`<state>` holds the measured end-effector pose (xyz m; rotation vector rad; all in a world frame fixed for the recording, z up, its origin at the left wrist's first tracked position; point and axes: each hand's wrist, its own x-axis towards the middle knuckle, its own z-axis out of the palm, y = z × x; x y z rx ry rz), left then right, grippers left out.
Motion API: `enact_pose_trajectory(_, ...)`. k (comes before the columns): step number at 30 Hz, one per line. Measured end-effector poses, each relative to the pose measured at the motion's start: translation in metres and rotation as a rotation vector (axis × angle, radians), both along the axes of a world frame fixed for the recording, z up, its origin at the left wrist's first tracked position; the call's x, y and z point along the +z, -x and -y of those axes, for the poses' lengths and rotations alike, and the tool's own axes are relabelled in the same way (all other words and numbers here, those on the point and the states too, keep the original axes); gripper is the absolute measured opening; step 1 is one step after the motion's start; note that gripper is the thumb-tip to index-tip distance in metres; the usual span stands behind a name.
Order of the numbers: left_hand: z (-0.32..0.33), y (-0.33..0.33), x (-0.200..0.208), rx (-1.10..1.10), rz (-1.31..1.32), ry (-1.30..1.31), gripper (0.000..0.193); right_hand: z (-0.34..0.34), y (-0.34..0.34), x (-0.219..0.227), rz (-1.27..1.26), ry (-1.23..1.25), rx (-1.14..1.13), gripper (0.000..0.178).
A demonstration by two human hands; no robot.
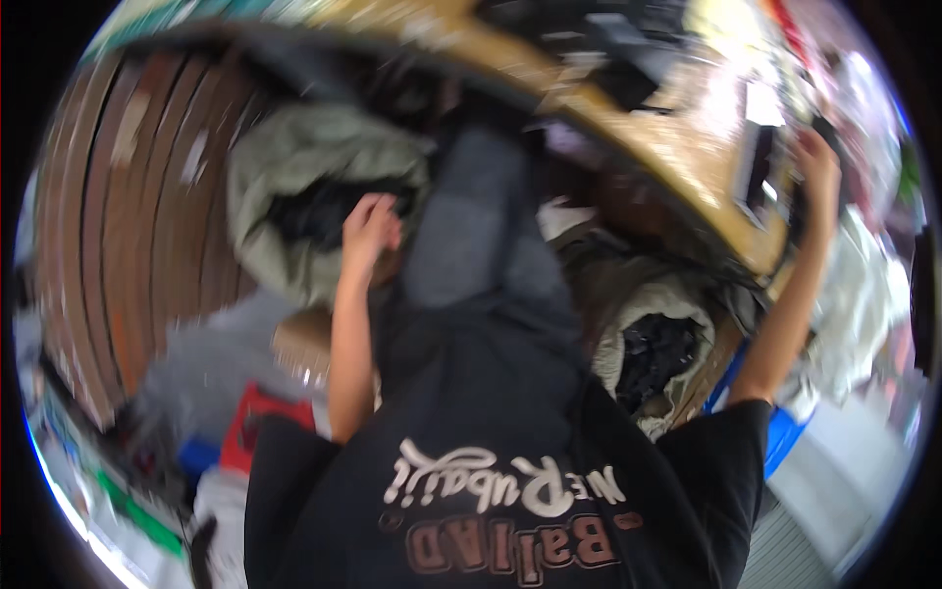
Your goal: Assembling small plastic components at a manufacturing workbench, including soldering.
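Observation:
My left hand (371, 231) hovers over a large pale grey-green sack (263, 157) with its mouth rolled down. Dark material (314, 208) lies inside. The fingers are curled in; whether anything small is in them is hidden. Out at the far right, my right hand (816, 165) is at the right end of the wooden table (677, 147). Motion smears its fingers, next to a dark thing (827, 133) I cannot make out. Just left of it lies a dark rectangular object with a pale edge (760, 167).
Black items (628, 79) lie on the table's far part. A second sack (613, 344) with black pieces stands below the table edge. Brown stacked boards (147, 216) line the left, near a red object (260, 422). White plastic bags (849, 304) hang at the right.

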<state>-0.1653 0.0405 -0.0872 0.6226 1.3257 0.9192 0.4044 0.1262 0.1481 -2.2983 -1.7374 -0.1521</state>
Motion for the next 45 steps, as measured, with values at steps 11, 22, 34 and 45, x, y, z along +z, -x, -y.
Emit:
enact_pose_trajectory(11,-0.004,0.145,-0.133,-0.036,-0.942,0.053,0.029,-0.032,-0.128,-0.026,-0.289,0.348,0.023,0.017)
enact_pose_trajectory(22,-0.061,0.175,-0.223,0.313,-0.351,0.465,0.051,-0.023,-0.068,-0.006,-0.511,0.33,-0.14,0.026)
enact_pose_trajectory(34,-0.075,0.148,-0.195,0.679,-0.057,0.457,0.035,-0.016,-0.004,0.008,-0.631,0.312,-0.109,0.029)
enact_pose_trajectory(45,0.051,0.094,-0.081,0.812,-0.163,0.021,0.021,-0.036,-0.068,-0.016,-0.187,0.303,-0.037,0.023)
